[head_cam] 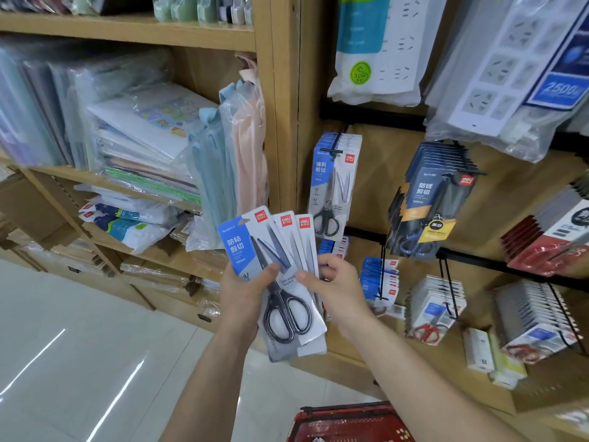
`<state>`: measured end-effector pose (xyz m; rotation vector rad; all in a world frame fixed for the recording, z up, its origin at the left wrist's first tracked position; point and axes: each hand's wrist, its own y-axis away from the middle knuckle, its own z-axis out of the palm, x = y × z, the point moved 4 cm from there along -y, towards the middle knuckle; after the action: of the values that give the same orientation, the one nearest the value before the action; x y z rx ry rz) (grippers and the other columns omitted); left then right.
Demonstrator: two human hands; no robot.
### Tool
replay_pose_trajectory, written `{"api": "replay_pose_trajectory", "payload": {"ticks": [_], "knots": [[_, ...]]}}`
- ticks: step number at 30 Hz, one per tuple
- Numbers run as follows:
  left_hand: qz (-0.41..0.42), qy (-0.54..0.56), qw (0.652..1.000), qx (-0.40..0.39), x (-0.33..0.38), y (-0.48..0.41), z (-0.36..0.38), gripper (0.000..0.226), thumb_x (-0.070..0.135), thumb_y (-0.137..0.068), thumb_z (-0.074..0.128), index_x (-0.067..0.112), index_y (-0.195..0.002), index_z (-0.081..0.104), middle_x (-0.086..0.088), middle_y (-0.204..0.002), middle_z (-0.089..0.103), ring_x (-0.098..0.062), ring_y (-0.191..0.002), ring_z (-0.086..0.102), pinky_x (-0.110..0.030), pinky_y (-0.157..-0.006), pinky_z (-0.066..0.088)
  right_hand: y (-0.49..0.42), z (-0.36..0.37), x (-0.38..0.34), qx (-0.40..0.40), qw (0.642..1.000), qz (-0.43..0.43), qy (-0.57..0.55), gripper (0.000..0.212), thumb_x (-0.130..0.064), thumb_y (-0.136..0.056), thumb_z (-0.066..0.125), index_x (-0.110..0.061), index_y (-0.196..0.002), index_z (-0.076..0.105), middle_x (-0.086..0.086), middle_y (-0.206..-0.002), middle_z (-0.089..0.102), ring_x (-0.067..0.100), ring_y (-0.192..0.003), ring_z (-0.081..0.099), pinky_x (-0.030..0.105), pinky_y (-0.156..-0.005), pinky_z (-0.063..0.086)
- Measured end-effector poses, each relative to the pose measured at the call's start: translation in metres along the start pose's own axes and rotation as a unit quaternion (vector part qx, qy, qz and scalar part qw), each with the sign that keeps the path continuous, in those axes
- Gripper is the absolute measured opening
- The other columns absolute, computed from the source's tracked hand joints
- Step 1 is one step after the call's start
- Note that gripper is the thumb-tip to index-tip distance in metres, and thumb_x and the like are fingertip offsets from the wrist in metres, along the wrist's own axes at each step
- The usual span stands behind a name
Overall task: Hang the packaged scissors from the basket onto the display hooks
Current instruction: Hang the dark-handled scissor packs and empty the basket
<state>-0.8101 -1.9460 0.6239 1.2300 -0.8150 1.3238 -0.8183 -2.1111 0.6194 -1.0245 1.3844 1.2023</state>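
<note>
Mid-frame, a person's two bare forearms rise from the lower edge toward a wooden display panel. The left grip (pixel 243 295) clasps a fan of three packaged scissors (pixel 255 244), thumb laid across the front card and fingers hidden behind it. The right grip (pixel 338 285) grasps the same fan from its right edge, thumb pressing on the front and fingers curled round the rear cards. Only the front pack shows its contents in full: one pair with black handles, blades pointing to the upper right. All three cards carry a red brand tag at the top.

Just right of the fan, centre frame, one black display hook (pixel 335 145) holds a row of blue-and-white scissors packs (pixel 331 186). Further right hangs a second row, in dark packs (pixel 436 199). Lower right, more hooks carry further carded goods, too blurred to count. Two bagged power strips (pixel 376 43) hang at the upper right. One red basket (pixel 347 422) sits at the bottom edge, below the arms; what it holds cannot be made out. Wooden shelves (pixel 127 27) of wrapped stationery fill the left half of the frame.
</note>
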Motion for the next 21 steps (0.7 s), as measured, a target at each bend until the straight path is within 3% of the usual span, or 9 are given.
{"api": "replay_pose_trajectory", "payload": {"ticks": [6,12,15,18,21], "knots": [[-0.009,0.007,1.0,0.005,0.005,-0.002,-0.004,0.034,-0.001,-0.087,0.078,0.012,-0.117,0.067,-0.003,-0.101,0.081,-0.026,-0.092,0.078,-0.044,-0.081,0.063,0.002,-0.004,0.002,0.005,1.0,-0.015,-0.027,0.013,-0.009,-0.099,0.066,-0.013,-0.108,0.073,0.003,-0.098,0.08,0.023,-0.094,0.077,0.043,-0.089,0.06],[-0.013,0.018,1.0,-0.022,0.008,-0.001,-0.005,0.036,-0.001,-0.087,0.077,0.009,-0.12,0.065,-0.008,-0.106,0.08,-0.028,-0.096,0.078,-0.045,-0.083,0.063,0.002,-0.007,0.005,0.016,0.999,0.004,-0.043,0.013,-0.013,-0.102,0.062,-0.016,-0.104,0.074,0.0,-0.093,0.08,0.017,-0.085,0.077,0.03,-0.07,0.058],[-0.022,0.036,0.999,-0.031,0.007,0.0,-0.005,0.031,-0.004,-0.089,0.073,0.007,-0.117,0.066,-0.011,-0.106,0.079,-0.03,-0.094,0.078,-0.042,-0.079,0.065,-0.002,-0.008,0.01,0.035,0.998,0.029,-0.037,0.011,-0.018,-0.101,0.064,-0.019,-0.101,0.075,0.002,-0.091,0.08,0.025,-0.087,0.076,0.038,-0.075,0.059],[-0.038,0.056,0.998,-0.013,0.003,-0.003,-0.01,0.027,-0.003,-0.09,0.073,0.005,-0.115,0.068,-0.014,-0.106,0.079,-0.034,-0.096,0.077,-0.047,-0.084,0.063,-0.007,-0.01,0.013,0.072,0.997,0.024,-0.027,0.009,-0.019,-0.101,0.065,-0.017,-0.099,0.074,0.003,-0.087,0.079,0.024,-0.081,0.073,0.037,-0.073,0.055],[-0.04,0.076,0.996,0.007,0.0,-0.011,-0.017,0.025,-0.003,-0.09,0.071,0.005,-0.114,0.07,-0.013,-0.107,0.079,-0.031,-0.095,0.076,-0.047,-0.089,0.06,-0.012,-0.017,0.014,0.118,0.991,0.021,-0.053,0.009,-0.022,-0.101,0.065,-0.02,-0.095,0.071,0.006,-0.091,0.078,0.038,-0.092,0.073,0.058,-0.085,0.059]]}}
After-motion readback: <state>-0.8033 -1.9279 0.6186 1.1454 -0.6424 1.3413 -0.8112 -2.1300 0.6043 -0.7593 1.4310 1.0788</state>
